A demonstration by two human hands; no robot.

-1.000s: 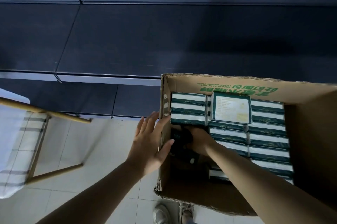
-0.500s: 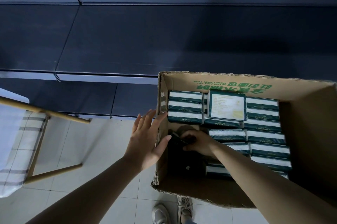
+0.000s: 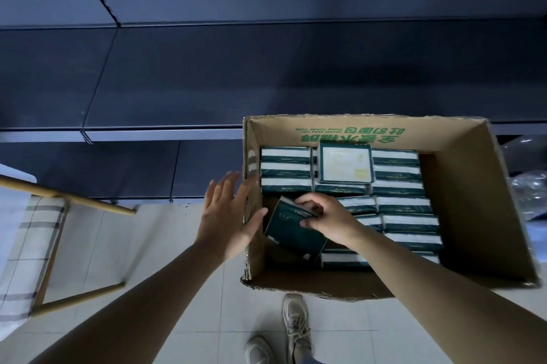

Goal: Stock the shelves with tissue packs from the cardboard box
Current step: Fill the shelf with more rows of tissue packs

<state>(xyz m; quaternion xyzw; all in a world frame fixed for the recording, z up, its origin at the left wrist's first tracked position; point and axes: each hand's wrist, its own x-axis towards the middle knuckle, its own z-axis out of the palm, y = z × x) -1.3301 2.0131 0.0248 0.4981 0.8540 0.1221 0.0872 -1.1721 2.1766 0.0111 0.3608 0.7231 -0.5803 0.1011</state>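
At the cardboard box's (image 3: pixel 349 132) left edge, my right hand (image 3: pixel 328 220) grips one tissue pack (image 3: pixel 291 229); left hand (image 3: pixel 229 218) spread wide, empty. I judge the shelves (image 3: pixel 266 73) unstocked, most packs remaining.

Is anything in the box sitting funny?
Yes. One tissue pack lies flat on top of the neat rows, label up. The right hand holds another pack tilted.

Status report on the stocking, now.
Right hand gripping tilted tissue pack inside cardboard box. Left hand open against box wall. Shelves unobstructed.
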